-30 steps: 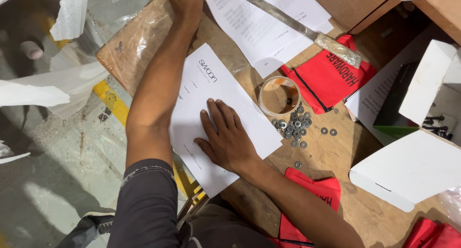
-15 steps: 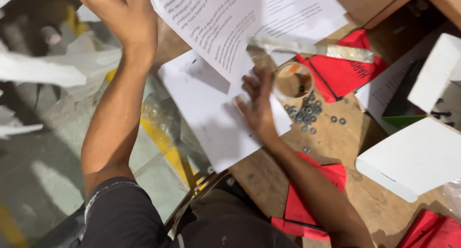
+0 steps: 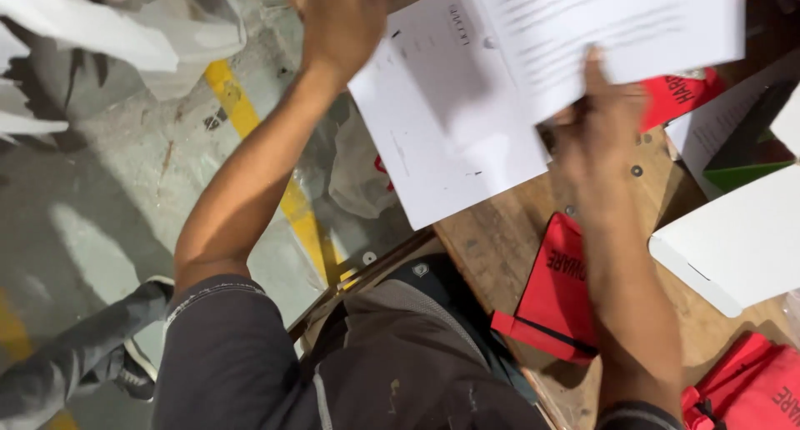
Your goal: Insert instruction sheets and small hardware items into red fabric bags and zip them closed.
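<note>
The printed paper sheet (image 3: 617,30) is hanging lifted at the top of the view, above a second white sheet (image 3: 442,138) that is lying half over the tabletop (image 3: 500,238) edge. I am reading it as light, thin and floppy; it is bowing where it is unsupported, so it is likely to crease or slip if pinched at one corner only. Taking hold along an edge with flat fingertips looks the safer grip to me.

My right hand (image 3: 600,138) is reaching up under the lifted sheet's lower edge; motion blur is hiding the fingers, so I cannot tell whether they are gripping or merely touching the paper. My left hand (image 3: 346,17) is raised near the top left corner of the lower sheet, and I cannot tell whether its fingers are closed on anything.

Red fabric pouches (image 3: 554,292) are lying on the wood near me, and a white cardboard box flap (image 3: 733,238) is sitting to the right.
</note>
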